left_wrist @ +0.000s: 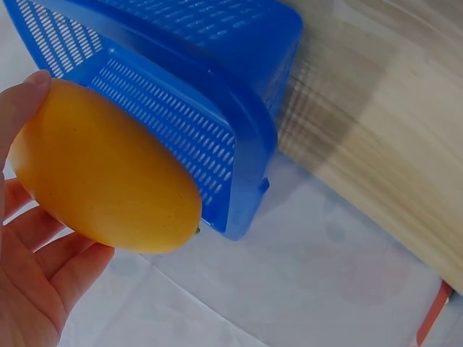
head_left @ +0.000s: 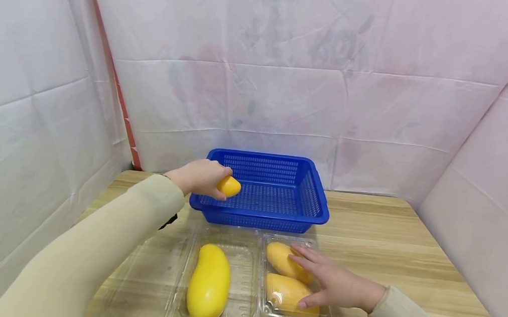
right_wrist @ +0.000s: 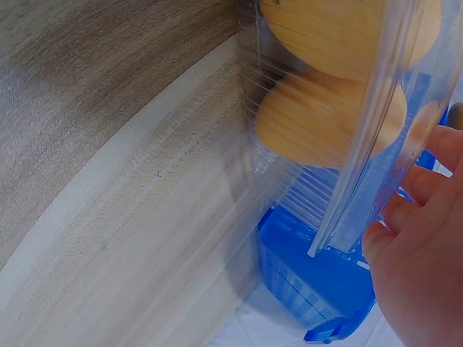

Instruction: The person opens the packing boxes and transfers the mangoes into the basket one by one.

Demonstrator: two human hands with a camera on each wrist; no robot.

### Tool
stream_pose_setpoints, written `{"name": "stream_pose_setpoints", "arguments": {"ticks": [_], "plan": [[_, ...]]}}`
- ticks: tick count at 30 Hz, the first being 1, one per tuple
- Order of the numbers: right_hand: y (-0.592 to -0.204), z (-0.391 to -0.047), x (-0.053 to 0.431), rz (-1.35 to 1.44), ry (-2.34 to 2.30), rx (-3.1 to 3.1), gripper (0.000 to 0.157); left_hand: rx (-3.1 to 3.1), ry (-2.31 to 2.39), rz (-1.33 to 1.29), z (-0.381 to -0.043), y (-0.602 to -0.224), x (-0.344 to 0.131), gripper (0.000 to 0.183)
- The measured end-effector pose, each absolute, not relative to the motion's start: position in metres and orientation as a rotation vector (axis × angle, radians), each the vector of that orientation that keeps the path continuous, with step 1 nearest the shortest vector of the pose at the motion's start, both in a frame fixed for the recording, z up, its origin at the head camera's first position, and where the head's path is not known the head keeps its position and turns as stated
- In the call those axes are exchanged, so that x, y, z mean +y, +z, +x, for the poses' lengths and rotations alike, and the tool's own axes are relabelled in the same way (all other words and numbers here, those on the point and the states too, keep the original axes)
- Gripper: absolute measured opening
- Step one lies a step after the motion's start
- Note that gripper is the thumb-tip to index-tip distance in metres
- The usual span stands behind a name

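My left hand (head_left: 204, 178) grips an orange-yellow mango (left_wrist: 108, 170) between thumb and fingers, over the left side of a blue plastic basket (head_left: 256, 213). In the left wrist view the mango overlaps the basket's opening. My right hand (head_left: 338, 281) lies with spread fingers over a clear plastic box (head_left: 267, 313), its fingers at the lid. Two mangoes (head_left: 287, 295) show through that lid, one behind the other, partly hidden by the hand. Left of it, a long bright yellow fruit (head_left: 208, 285) lies in an opened clear plastic box (head_left: 244, 273).
The opened box's clear lid (head_left: 149, 270) lies flat on the wooden table (head_left: 379, 230), left of the yellow fruit. White patterned sheets (head_left: 286, 101) hang behind the table and along both sides. The basket stands behind the two boxes, near the back sheet.
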State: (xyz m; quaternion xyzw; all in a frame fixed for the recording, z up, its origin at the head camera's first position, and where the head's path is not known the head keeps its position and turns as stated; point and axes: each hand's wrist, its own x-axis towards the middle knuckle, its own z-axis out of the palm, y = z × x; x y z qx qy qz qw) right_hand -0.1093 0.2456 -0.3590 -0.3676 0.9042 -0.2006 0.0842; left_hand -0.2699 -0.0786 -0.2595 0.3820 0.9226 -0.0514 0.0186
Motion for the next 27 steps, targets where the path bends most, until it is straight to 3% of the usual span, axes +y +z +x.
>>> {"name": "stream_pose_setpoints", "arguments": {"ticks": [27], "plan": [[-0.362,-0.107,0.247,-1.126,-0.573,2.714,0.089,2.899,-0.119,1.047,-0.301,-0.269,-0.068,0.052]]}}
